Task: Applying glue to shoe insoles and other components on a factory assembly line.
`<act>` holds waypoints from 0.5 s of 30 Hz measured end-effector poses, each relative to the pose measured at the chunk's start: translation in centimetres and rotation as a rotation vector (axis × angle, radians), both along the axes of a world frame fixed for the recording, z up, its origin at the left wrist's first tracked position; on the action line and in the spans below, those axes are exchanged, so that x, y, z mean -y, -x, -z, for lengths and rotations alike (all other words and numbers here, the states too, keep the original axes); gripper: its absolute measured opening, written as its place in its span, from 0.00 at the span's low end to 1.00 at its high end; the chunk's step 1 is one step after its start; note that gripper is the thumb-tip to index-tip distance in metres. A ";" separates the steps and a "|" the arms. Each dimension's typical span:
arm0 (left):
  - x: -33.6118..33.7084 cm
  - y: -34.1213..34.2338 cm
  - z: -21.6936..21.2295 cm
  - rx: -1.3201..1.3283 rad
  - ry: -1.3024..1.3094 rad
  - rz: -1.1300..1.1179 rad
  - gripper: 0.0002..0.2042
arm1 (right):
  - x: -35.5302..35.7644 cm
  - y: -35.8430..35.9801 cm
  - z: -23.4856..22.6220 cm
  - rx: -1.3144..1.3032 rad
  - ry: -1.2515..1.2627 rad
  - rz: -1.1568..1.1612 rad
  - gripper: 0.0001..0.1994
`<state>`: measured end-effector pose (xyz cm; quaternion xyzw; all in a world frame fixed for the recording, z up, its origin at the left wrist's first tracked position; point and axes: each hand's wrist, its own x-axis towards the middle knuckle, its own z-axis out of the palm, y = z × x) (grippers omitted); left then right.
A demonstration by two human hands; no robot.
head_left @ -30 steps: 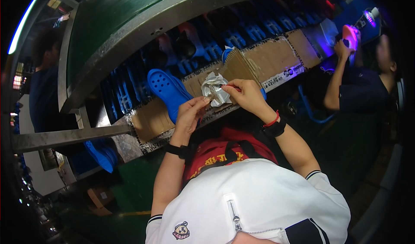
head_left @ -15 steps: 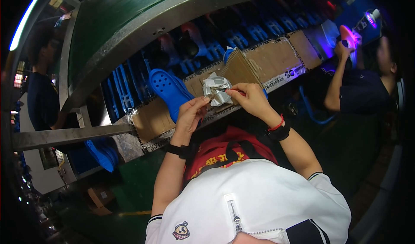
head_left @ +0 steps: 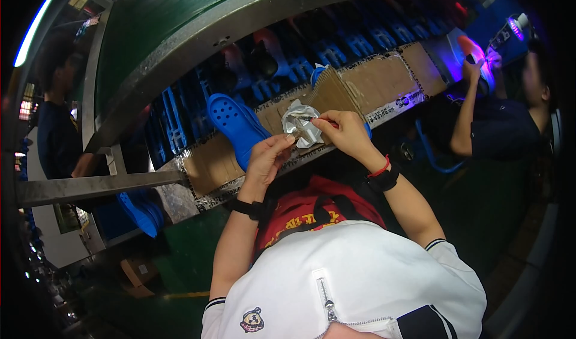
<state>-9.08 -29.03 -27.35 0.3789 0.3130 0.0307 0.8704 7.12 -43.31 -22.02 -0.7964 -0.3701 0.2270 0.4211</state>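
Observation:
My left hand (head_left: 267,158) is closed in a pinch, thumb against fingertips, on a small bit of something too small to name. Opposite it, my right hand (head_left: 349,136) grips a thin dark tool between thumb and fingers, its tip pointing toward the left fingertips. Behind the fingers, a silvery, crumpled-looking dish or foil (head_left: 294,110) rests on the cardboard-covered ledge (head_left: 207,168). Just left of it lies a blue perforated clog (head_left: 231,118), sole end toward me, close to my left hand.
A bent cardboard piece (head_left: 336,93) stands right of the dish. Blue shoe racks (head_left: 327,54) line the far side under a metal frame (head_left: 240,30). Another blue shoe part (head_left: 141,213) hangs at lower left. At right, a co-worker (head_left: 507,126) holds a lit shoe; another person (head_left: 57,123) stands left.
Both my hands stay near the dish, their fingertips shifting slightly. The silvery dish or foil looks a little different in shape. The co-worker's lit shoe at right has moved slightly left and tilted.

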 end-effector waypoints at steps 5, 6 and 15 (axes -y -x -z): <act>0.0 0.1 -0.7 -0.017 -0.075 -0.028 0.12 | 0.2 -0.6 0.6 -0.045 -0.105 0.048 0.15; 0.1 0.1 -0.8 -0.017 -0.075 -0.030 0.12 | 0.4 -0.5 0.6 -0.045 -0.105 0.045 0.15; 0.0 0.2 -0.4 -0.045 -0.090 -0.006 0.12 | -0.1 0.2 -0.1 0.065 -0.039 0.020 0.14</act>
